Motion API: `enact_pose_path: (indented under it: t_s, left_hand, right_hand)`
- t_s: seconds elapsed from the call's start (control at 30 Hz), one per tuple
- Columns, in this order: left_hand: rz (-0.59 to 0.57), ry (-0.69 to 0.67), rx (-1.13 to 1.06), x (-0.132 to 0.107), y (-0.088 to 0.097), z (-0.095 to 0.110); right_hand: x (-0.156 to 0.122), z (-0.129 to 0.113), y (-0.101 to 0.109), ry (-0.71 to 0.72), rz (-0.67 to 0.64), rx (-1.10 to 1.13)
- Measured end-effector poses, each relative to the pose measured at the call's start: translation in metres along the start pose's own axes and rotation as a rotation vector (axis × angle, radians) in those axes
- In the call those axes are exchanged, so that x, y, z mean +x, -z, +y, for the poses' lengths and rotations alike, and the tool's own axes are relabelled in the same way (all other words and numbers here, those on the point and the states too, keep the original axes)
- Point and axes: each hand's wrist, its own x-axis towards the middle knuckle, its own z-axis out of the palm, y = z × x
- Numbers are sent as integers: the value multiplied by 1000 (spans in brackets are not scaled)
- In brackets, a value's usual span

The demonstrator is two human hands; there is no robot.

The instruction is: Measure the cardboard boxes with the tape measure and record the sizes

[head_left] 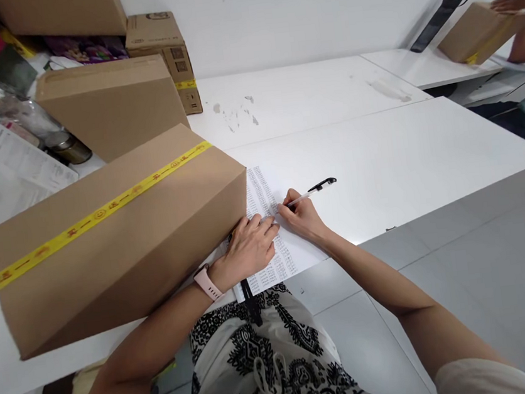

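Stretching from left to right, the white table (pixel 381 158) was occupied on its left by a long box (pixel 128 231), set at a slant and sealed along its top with yellow tape (pixel 103 214); at the far right, a smaller box (pixel 471 34) was seen with another person's hand (pixel 522 0) at its upper edge; just beside the long box's right end, at the table's near edge, the sheet (pixel 292 250) was laid out, partly covered with columns of print too small to be read; over it the left hand (pixel 251 245) was spread palm down, its fingers slightly parted and nothing seen to be gripped; by the right hand (pixel 303 217), curled in a writing grip, the pen (pixel 322 185) was pinched near its lower end, with its black upper end pointed away to the right; whether paper was met by the tip could not be told.

From this posture, marking the sheet was judged to be the step in hand; for the next move, a flat sheet, braced by the left palm, and a short, controlled stroke seemed to be called for; with the box so near, little room was judged to be left for shifting the paper leftward.
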Motion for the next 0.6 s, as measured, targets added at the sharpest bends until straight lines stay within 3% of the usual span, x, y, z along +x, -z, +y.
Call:
enact_pose_path:
  t_s: [0.6]
  left_hand:
    - [9,1,53,1,1,1]
  right_hand:
    - [1,4,-1,25,17,26]
